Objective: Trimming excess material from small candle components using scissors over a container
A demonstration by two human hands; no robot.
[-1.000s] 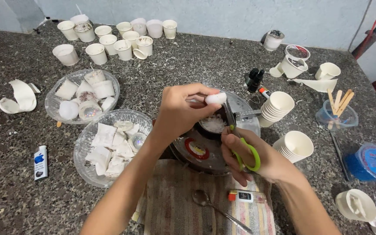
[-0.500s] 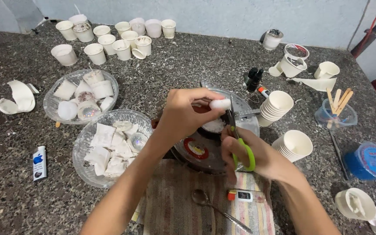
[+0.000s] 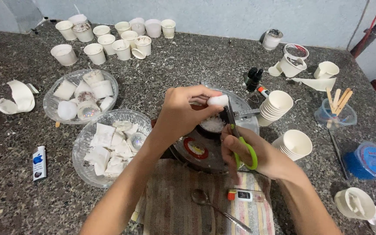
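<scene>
My left hand pinches a small white lump of wax over a round metal pan with white flakes in it. My right hand grips scissors with green handles, whose blades point up at the lump. Both hands hover above the pan, which stands at the far edge of a striped cloth.
Two glass bowls of white pieces stand at left. Many white paper cups line the back, with stacks of cups at right. A spoon and a lighter lie near. A blue lidded tub sits at far right.
Both hands have shifted slightly toward me over the pan, with the scissors' blades staying against the white lump.
</scene>
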